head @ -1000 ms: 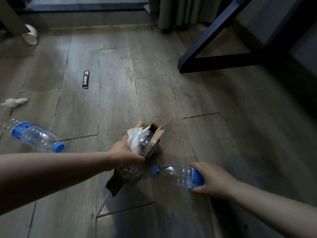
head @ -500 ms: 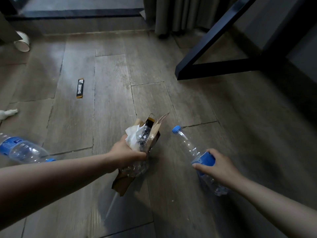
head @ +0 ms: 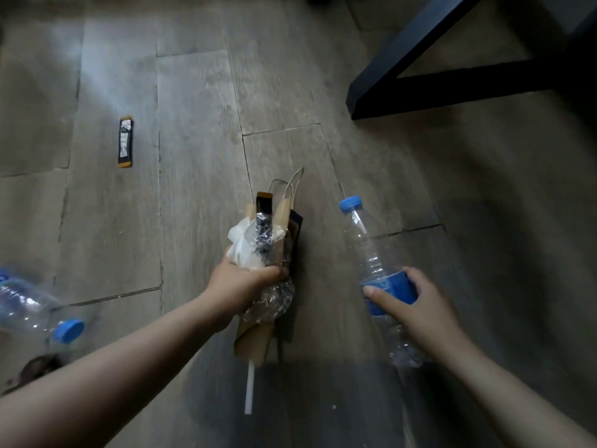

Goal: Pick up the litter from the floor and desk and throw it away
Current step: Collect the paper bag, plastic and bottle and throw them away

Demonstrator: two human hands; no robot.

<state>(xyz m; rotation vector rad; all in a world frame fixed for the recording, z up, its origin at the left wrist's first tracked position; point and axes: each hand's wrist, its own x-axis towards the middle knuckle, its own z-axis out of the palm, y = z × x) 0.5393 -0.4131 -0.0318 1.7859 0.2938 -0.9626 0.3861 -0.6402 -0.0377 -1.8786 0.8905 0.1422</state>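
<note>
My left hand (head: 242,286) grips a bundle of litter (head: 268,247): a brown paper bag with twine handles, white tissue, crumpled clear plastic and a white straw sticking out below. My right hand (head: 416,305) holds a clear plastic bottle (head: 371,253) by its blue label, lifted off the floor, its blue cap pointing up and away. A second clear bottle with a blue cap (head: 35,308) lies on the floor at the left edge. A black and yellow wrapper (head: 125,142) lies flat on the floor further away.
Grey wood-plank floor (head: 193,124) all round. A black table frame (head: 420,76) stands on the floor at the upper right. A dark brownish thing (head: 35,370) shows at the lower left edge, partly behind my left forearm.
My right hand has lifted the bottle off the floor and turned it from lying sideways to cap-up. The view has moved closer to the floor; the left hand keeps its bundle.
</note>
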